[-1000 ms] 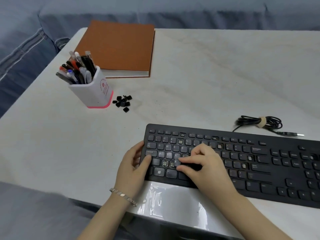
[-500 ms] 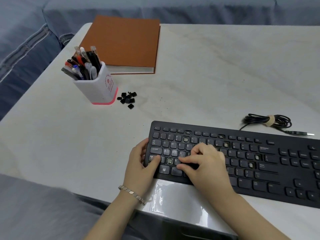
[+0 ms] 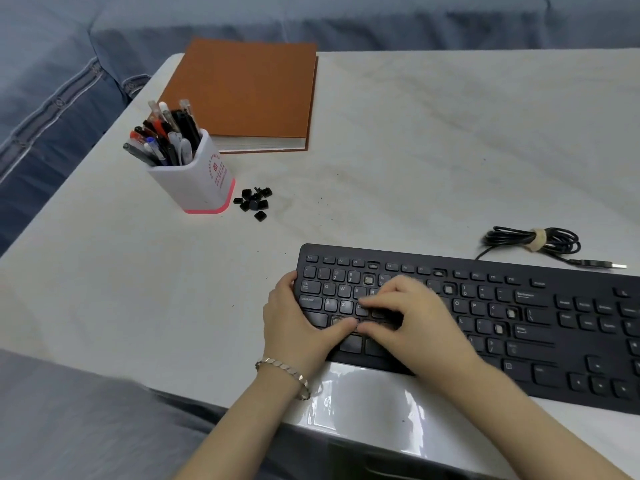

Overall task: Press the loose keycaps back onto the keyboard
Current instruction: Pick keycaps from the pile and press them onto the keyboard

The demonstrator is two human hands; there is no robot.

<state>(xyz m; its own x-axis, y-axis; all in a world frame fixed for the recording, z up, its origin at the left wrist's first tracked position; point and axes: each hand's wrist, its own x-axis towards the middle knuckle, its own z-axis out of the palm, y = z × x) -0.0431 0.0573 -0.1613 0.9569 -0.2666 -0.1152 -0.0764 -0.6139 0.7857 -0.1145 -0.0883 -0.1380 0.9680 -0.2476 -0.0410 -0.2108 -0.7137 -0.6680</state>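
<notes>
The pale tabletop [image 3: 415, 150] carries the keyboard [image 3: 536, 320], several sockets bare. The left hand [image 3: 294, 327] grips its left end; the right hand [image 3: 412, 320] bends its fingers [image 3: 374, 301] onto the lower-left keys (anything pinched beneath is hidden). The loose keycaps [image 3: 254, 200] lie heaped beside the pen cup [image 3: 201, 181].

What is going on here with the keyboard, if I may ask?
A person is pressing keycaps back onto the black keyboard. The left hand holds its left end, thumb on the lower rows, while the right hand pushes down on keys beside that thumb. Several bare sockets show across the board, and a pile of loose keycaps waits near the pen holder.
</notes>
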